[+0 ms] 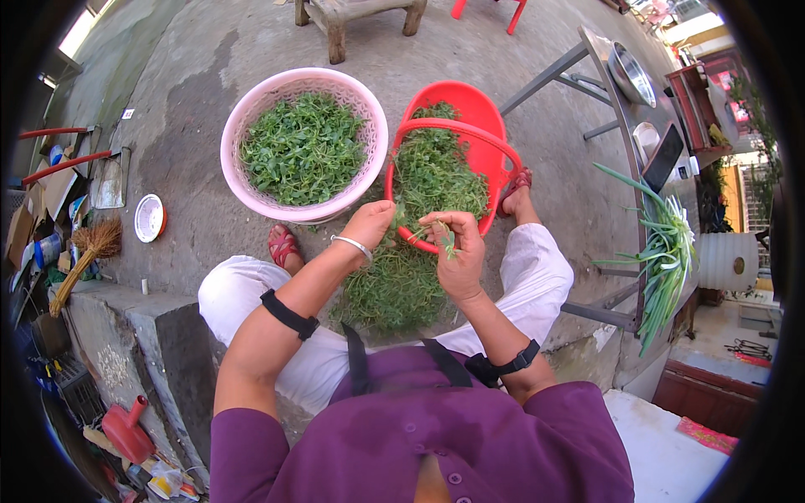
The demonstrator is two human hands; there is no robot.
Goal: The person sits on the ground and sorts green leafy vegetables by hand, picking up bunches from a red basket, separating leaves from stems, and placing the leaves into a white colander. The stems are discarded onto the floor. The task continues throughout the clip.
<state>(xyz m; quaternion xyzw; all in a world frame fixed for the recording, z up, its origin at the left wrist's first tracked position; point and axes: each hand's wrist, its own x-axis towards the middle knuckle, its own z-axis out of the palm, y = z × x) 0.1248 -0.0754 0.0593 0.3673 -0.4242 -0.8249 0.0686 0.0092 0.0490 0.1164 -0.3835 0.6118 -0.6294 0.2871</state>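
My left hand (370, 225), with a silver bangle at the wrist, is closed in a pinch on a green leafy sprig. Close beside it, my right hand (459, 251) pinches another leafy sprig (449, 241) between thumb and fingers. Both hands are over the near rim of a red plastic basket (482, 159) with an arched handle, partly filled with leafy greens (440, 172). To its left stands a pink perforated basket (233, 159) heaped with greens (303, 149). Between my feet lies a pile of green stems (392, 289) on the ground.
A metal-legged table (616, 92) at the right bears a steel bowl (631, 74), a phone-like dark slab (663, 158) and spring onions (667, 260). Left are a small white bowl (150, 218), a straw broom (88, 251) and a concrete ledge (168, 335). A wooden stool (356, 12) stands ahead.
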